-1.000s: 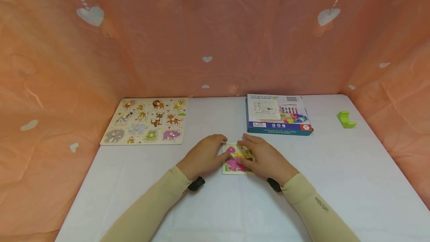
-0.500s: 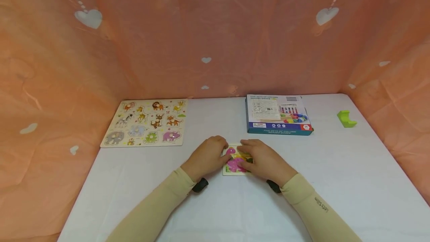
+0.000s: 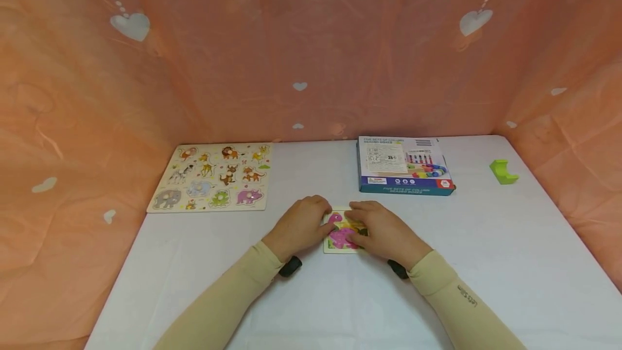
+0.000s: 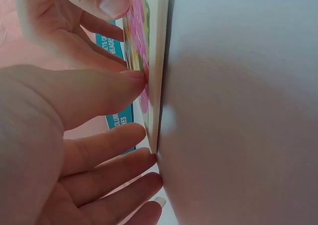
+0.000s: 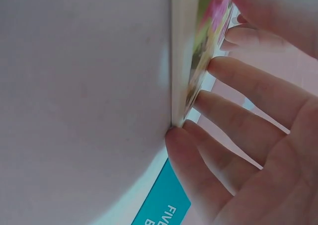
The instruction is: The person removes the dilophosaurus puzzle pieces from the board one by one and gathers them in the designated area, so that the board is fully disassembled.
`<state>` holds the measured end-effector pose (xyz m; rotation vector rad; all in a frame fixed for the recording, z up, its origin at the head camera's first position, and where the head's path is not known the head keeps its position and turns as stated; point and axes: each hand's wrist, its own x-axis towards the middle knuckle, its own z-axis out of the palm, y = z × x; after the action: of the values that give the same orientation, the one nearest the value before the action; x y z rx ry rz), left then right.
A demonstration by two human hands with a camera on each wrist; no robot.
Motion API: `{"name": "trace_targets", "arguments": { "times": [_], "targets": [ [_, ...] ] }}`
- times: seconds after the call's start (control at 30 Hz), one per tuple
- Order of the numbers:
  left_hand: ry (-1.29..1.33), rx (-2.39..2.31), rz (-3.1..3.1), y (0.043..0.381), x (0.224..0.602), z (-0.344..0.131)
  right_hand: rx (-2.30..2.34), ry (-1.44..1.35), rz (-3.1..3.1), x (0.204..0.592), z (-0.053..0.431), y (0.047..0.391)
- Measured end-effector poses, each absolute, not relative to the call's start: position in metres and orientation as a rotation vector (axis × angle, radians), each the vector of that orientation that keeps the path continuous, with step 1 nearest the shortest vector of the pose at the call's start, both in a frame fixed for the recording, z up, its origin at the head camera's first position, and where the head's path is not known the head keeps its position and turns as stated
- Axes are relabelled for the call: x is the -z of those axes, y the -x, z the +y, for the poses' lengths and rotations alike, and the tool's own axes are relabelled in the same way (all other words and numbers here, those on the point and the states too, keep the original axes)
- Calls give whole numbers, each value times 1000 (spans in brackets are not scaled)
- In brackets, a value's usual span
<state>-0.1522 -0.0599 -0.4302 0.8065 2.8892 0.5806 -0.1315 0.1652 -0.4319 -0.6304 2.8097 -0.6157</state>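
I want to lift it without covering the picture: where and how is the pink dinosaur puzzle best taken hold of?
Probably by the left and right edges of its pale rim, the left hand coming from the left, the right hand from the right. The pink dinosaur puzzle lies flat on the white table, hiding its underside, but its straight, thick edges should give good purchase.

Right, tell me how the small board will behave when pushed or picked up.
The small board is probably stiff: its edge looks straight in both wrist views. It seems unlikely to roll or tip when pushed, since it appears to lie flat on the table. It may be light, being thin and smaller than the box.
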Motion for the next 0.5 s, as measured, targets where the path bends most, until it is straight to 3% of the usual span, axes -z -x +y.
{"name": "trace_targets", "arguments": {
  "times": [0.5],
  "targets": [
    [-825, -560, 2884, 154, 433, -62, 616, 626, 2810, 430, 165, 130]
  ]
}}
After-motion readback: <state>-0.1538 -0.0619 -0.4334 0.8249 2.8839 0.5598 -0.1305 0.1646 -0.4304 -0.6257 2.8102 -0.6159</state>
